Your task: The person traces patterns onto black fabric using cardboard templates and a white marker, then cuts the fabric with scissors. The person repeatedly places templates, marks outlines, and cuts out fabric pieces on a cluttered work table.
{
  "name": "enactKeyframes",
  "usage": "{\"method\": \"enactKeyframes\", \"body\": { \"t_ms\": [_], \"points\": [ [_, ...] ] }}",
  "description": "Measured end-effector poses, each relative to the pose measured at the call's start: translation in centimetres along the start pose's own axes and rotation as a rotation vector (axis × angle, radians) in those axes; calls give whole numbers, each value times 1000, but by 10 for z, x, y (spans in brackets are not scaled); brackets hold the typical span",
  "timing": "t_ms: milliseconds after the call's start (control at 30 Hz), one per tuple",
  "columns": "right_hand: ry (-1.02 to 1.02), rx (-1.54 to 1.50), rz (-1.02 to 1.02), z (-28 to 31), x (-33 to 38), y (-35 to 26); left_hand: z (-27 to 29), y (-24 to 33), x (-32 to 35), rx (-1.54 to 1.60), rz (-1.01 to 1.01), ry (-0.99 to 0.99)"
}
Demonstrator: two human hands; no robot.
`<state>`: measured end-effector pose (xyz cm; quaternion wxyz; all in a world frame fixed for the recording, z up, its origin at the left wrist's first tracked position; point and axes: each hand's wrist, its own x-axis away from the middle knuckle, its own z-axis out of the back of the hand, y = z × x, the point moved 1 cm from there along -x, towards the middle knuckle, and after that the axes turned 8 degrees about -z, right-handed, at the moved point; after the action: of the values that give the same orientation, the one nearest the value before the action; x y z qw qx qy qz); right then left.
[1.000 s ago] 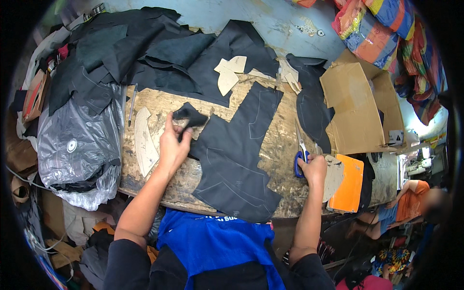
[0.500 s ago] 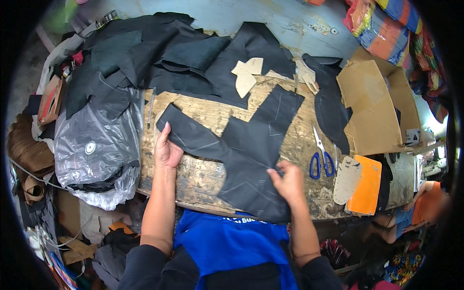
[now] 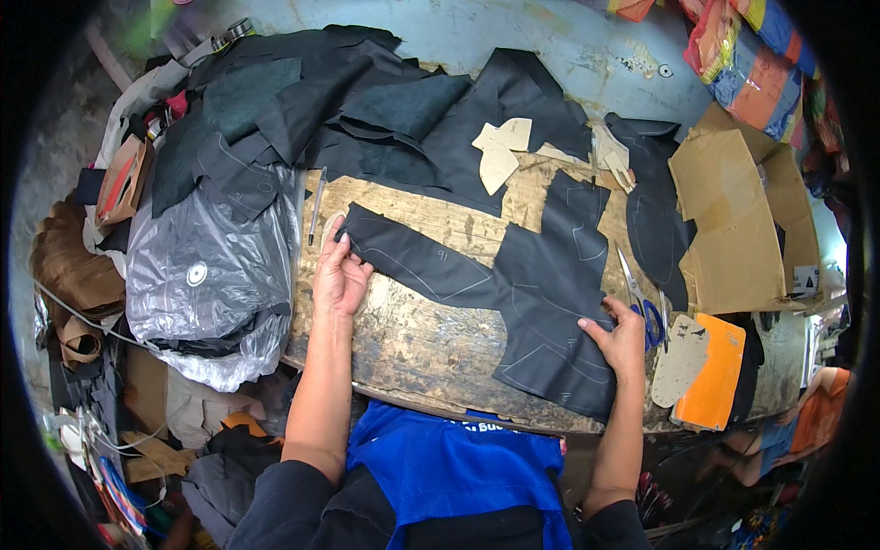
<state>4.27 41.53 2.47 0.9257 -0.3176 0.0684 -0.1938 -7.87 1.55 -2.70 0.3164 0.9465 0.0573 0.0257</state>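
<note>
A black piece of material (image 3: 527, 284) with pale chalk outlines lies spread flat on a worn wooden work board (image 3: 412, 339). My left hand (image 3: 339, 275) presses on its narrow left end with fingers apart. My right hand (image 3: 619, 339) rests flat on its lower right part, near the edge. Neither hand holds anything. Blue-handled scissors (image 3: 642, 302) lie on the board just right of my right hand.
More black pieces (image 3: 367, 110) are piled at the back with beige card templates (image 3: 500, 151). A grey plastic bag (image 3: 211, 275) sits left, a pen (image 3: 316, 206) beside it. A cardboard box (image 3: 742, 220) and an orange sheet (image 3: 710, 371) lie right.
My left hand unfolded the black piece's left end and laid it flat. My right hand left the scissors on the board and moved onto the piece's lower right.
</note>
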Motion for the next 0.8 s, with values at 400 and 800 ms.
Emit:
{"method": "enactKeyframes", "body": {
  "t_ms": [400, 800],
  "points": [
    [45, -79, 18, -9, -1, 17, -13, -11, 7, -312, -163, 3],
    [38, -61, 110, -6, 1, 22, 0, 34, 35, -1957, -526, 104]
  ]
}}
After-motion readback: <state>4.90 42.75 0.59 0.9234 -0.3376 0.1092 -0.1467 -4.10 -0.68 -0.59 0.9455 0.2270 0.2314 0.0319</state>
